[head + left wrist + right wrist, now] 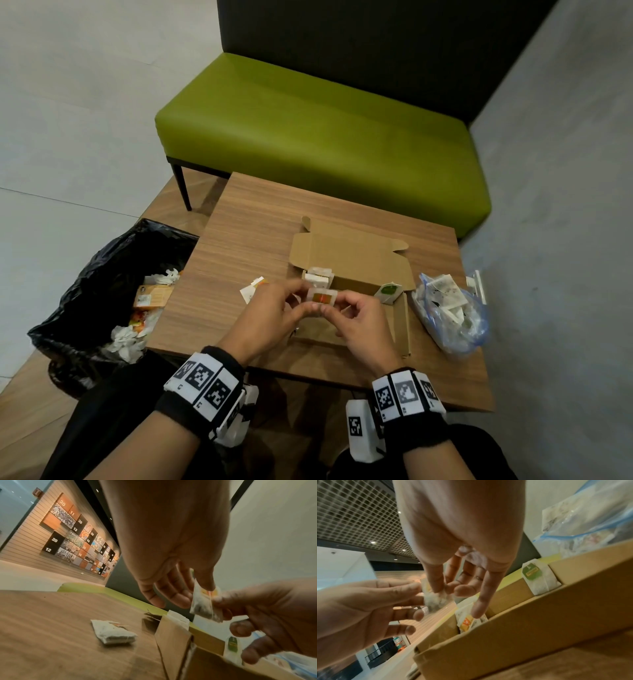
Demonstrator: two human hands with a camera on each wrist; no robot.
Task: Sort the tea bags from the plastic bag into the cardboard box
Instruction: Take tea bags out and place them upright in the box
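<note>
Over the open cardboard box (356,263), I am pinching one orange-labelled tea bag (322,296) between the fingers of my left hand (274,315) and my right hand (359,325), both gripping its edges. More tea bags (319,277) are standing in the box's left end, and a green-labelled tea bag (388,292) is leaning at its right. The plastic bag (448,311) is lying just right of the box on the wooden surface (246,240); a loose tea bag (251,289) is lying to the left.

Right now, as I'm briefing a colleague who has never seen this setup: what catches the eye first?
Both hands, left hand and right hand, pinch one orange-tagged tea bag above the open cardboard box at the table's centre. A plastic bag of tea bags lies to its right.
</note>
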